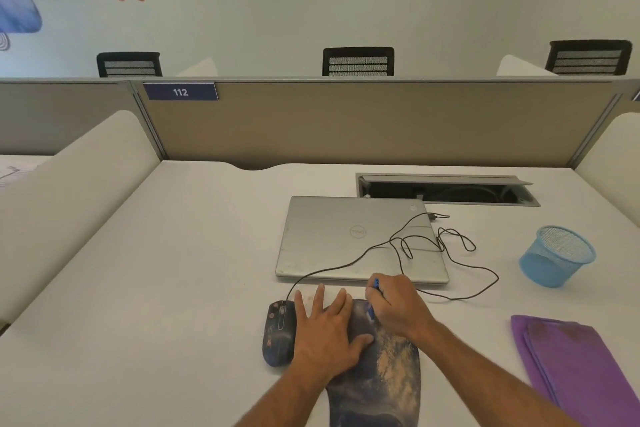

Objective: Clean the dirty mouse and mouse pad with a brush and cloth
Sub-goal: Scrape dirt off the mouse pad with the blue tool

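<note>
I am watching the left hand (323,333) lying flat on the dark mouse pad (375,381), its fingers (318,298) straight and spread apart, pressing the pad's far left part down onto the counter (156,288). The right hand (398,305) is gripping a blue brush (373,298), its fingers curled tight around the handle, and the brush's lower end is touching the pad's far end. The pad is sitting at the counter's near edge, and pale sandy dust is covering its right half. The dirty mouse (278,333) is resting just beside the pad's left edge, touching the left hand's outer side, and its black cable (450,253) is trailing over the closed silver laptop (356,239) lying toward the far edge. A purple cloth (575,367), folded, is lying near the counter's near right corner, well apart from the pad. A blue mesh basket (554,256) is leaning tilted at the counter's right edge.
</note>
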